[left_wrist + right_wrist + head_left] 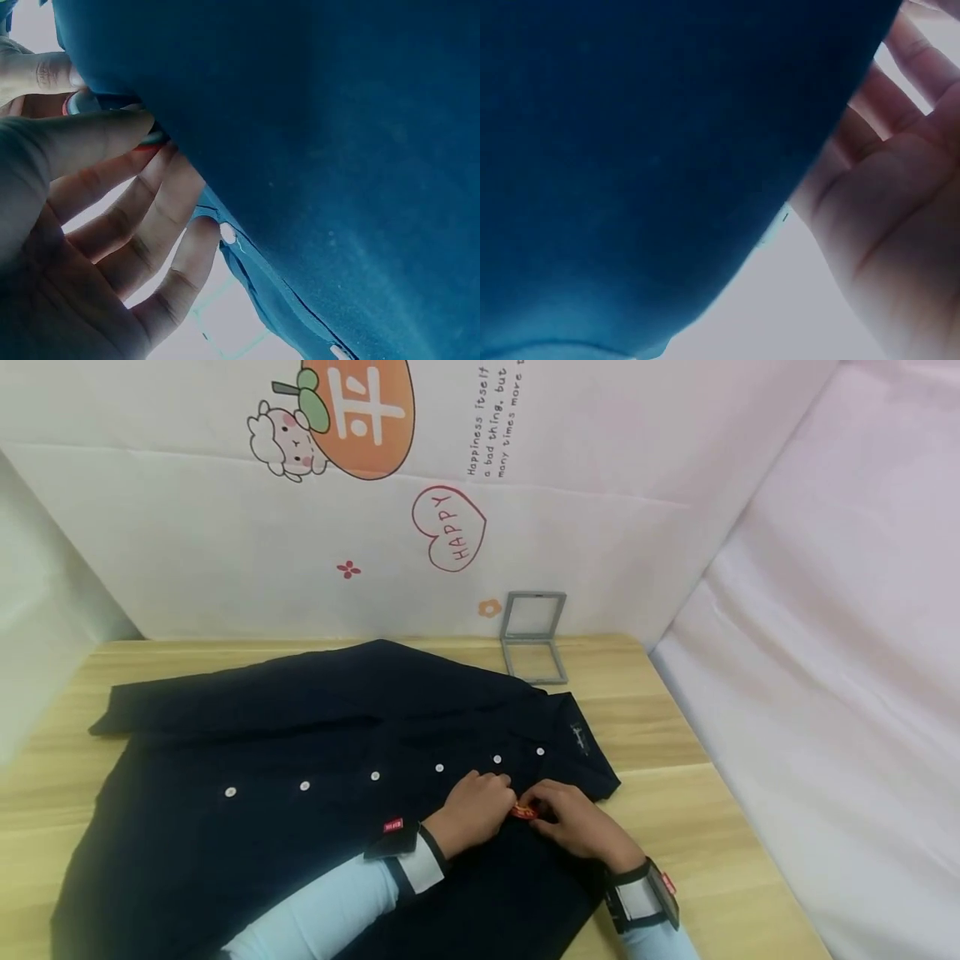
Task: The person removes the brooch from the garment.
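Note:
A dark navy buttoned shirt (pixel 285 847) lies spread over the table, collar (pixel 592 752) to the right. On its chest, a small red badge (pixel 523 811) with yellow markings sits between both hands. My left hand (pixel 474 810) pinches the shirt fabric at the badge's left side. My right hand (pixel 577 822) holds the badge's right side between thumb and fingers. In the left wrist view, the badge's red rim and grey back (pixel 81 102) show beside the cloth edge. Cloth hides most of it there, and the right fingertips are hidden in the right wrist view.
White buttons (pixel 375 776) run along the shirt front. An open grey frame-like case (pixel 507 660) with clear panes stands at the table's back edge, just behind the shirt. A printed white cloth (pixel 600 527) hangs behind the wooden table (pixel 675 727), with white fabric along the right.

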Action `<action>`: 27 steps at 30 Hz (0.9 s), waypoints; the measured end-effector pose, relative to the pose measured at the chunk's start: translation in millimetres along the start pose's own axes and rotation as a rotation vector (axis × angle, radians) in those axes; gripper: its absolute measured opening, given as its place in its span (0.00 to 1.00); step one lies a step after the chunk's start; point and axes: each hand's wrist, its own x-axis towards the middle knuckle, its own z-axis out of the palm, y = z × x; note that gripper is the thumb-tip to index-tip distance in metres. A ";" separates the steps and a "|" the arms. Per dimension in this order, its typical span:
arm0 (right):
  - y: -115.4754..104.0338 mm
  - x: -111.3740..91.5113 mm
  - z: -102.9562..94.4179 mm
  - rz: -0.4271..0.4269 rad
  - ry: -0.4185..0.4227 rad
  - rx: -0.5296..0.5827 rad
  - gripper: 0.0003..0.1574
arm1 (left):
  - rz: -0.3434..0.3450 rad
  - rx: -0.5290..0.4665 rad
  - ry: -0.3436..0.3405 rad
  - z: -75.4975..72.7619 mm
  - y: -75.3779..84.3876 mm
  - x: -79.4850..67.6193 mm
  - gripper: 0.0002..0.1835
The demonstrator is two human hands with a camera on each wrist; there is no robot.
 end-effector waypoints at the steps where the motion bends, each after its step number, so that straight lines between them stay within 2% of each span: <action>1: -1.0 -0.4 0.0 0.007 -0.004 -0.003 0.12 | 0.001 0.005 0.001 0.5 0.3 -0.5 0.02; 9: -12.5 -2.4 -3.7 0.076 0.002 -0.024 0.14 | 0.009 0.030 0.026 1.8 0.1 -3.5 0.03; 15: -23.5 2.2 -0.6 0.096 0.027 -0.030 0.15 | -0.002 0.026 0.010 0.6 -1.7 -6.3 0.02; 23: -32.7 6.7 6.1 0.188 0.049 -0.115 0.15 | 0.008 0.029 0.036 1.1 -1.4 -7.8 0.02; 27: -36.2 10.1 9.2 0.184 0.063 -0.128 0.14 | -0.003 0.013 0.048 1.6 -3.7 -9.2 0.04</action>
